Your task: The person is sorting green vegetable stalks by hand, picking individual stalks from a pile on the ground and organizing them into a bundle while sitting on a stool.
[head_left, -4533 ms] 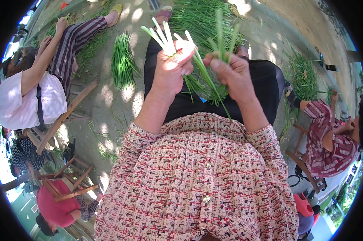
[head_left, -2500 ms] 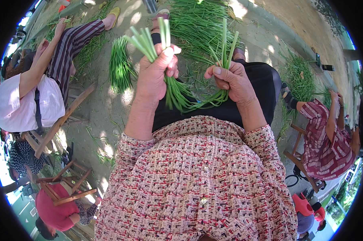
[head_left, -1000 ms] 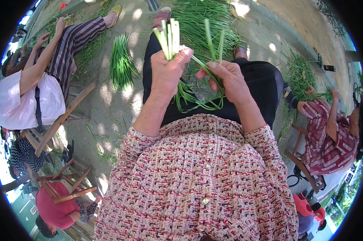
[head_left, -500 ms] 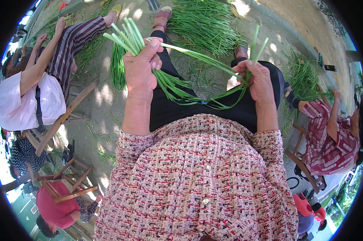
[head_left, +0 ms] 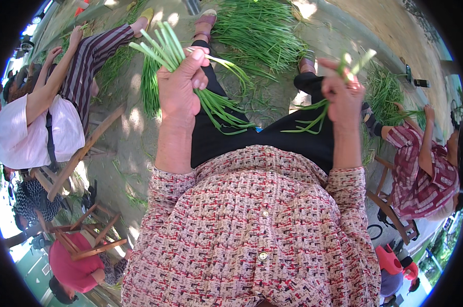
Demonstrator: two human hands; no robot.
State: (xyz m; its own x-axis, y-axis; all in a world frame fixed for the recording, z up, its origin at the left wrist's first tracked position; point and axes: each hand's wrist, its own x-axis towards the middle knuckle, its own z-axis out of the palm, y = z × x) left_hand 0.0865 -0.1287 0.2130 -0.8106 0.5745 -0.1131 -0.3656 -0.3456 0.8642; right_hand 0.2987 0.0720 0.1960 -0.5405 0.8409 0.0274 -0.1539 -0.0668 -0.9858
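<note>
My left hand [head_left: 182, 84] is closed around a bunch of long green chives [head_left: 213, 107]. Their pale cut ends fan out above the thumb, and the leaves hang down over my lap. One thin strand droops off to the right of that bunch. My right hand [head_left: 344, 100], partly smeared by motion, holds a few chive stalks [head_left: 313, 123], with pale ends poking up past the fingers and leaves trailing below. The two hands are well apart, above my dark trousers [head_left: 293, 146].
A big heap of chives [head_left: 259, 33] lies on the ground between my feet, and a smaller bundle [head_left: 150, 84] lies by my left leg. Seated people are at left [head_left: 37, 128] and right [head_left: 421, 179], with wooden stools [head_left: 88, 148] near them. Another heap [head_left: 382, 92] is at right.
My right hand has moved right and slightly up with its stalks. The strands that stretched between both hands have come apart. My left hand has hardly moved.
</note>
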